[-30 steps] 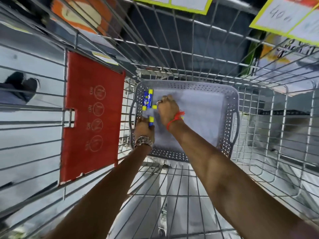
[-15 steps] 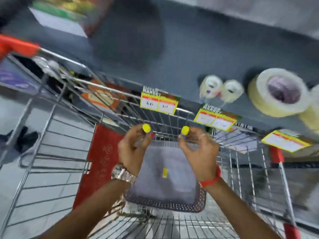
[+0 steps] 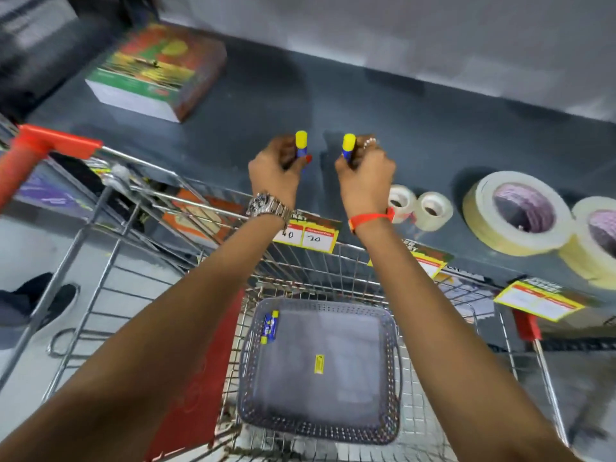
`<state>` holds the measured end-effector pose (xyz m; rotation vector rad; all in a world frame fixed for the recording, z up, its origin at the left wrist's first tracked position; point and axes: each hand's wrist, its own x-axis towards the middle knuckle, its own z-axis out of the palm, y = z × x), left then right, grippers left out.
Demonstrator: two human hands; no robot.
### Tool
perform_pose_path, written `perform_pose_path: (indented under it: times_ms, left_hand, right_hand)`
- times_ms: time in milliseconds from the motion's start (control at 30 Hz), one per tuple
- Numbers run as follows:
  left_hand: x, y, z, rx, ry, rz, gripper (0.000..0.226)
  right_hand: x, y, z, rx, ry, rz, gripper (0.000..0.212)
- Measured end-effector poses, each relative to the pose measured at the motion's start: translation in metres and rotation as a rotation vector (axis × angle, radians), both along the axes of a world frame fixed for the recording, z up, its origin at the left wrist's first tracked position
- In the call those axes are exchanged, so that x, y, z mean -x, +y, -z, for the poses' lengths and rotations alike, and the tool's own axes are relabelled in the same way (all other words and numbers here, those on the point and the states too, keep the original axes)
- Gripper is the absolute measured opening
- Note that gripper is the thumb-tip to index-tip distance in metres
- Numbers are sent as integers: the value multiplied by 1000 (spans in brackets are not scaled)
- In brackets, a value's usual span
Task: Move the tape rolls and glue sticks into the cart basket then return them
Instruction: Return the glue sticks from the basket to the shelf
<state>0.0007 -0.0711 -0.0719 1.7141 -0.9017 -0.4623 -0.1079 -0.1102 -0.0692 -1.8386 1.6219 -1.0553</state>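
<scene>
My left hand (image 3: 275, 171) is closed around a blue glue stick with a yellow cap (image 3: 301, 143), held upright over the dark shelf (image 3: 416, 128). A second glue stick (image 3: 348, 146) stands upright in my right hand (image 3: 365, 175), a hand's width to the right. A third glue stick (image 3: 270, 326) lies in the far left corner of the grey plastic basket (image 3: 391, 378) inside the cart. Two small clear tape rolls (image 3: 420, 207) and two big beige tape rolls (image 3: 516, 213) rest on the shelf to the right of my hands.
The wire shopping cart (image 3: 140, 288) with red handle ends (image 3: 56, 141) stands against the shelf edge. A stack of colourful notebooks (image 3: 156, 71) sits at the shelf's far left. Yellow price tags (image 3: 305, 236) hang along the shelf front. A dark shoe (image 3: 40, 301) shows on the floor at left.
Both hands have risen out of the basket, each with a glue stick, and moved forward over the shelf. One glue stick stays in the basket.
</scene>
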Motion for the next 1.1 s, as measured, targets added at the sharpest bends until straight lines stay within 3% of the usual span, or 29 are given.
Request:
perform_pose_path:
  times_ms: [233, 433, 500, 567, 633, 733, 800, 967, 1033, 1100]
  left_hand:
    - [-3, -15, 3, -72, -19, 80, 34]
    - [0, -21, -3, -131, 134, 106, 45]
    - [-1, -15, -6, -129, 159, 115, 64]
    - [-2, 2, -8, -38, 72, 91, 74]
    - [3, 36, -4, 167, 91, 68, 52]
    - [14, 101, 31, 338, 56, -2, 29]
    - [16, 135, 82, 135, 30, 19, 19]
    - [21, 174, 203, -811, -100, 231, 26]
    - [26, 183, 232, -1009, -132, 282, 26]
    - [29, 192, 256, -1103, -192, 358, 28]
  right_hand:
    - [-3, -3, 5, -2, 52, 22, 22]
    - [-7, -4, -3, -63, 148, -3, 30]
    - [-5, 8, -5, 10, 124, -4, 43]
    - [-1, 30, -8, 213, -17, -8, 50]
    - [6, 62, 2, 421, -151, -9, 42]
    - [19, 117, 44, 437, -177, -102, 30]
    - [26, 144, 100, 238, -115, -184, 25]
    - [32, 172, 225, -459, 82, -208, 22]
    - [29, 170, 253, -645, 235, -277, 20]
    - [22, 167, 273, -678, 337, -356, 23]
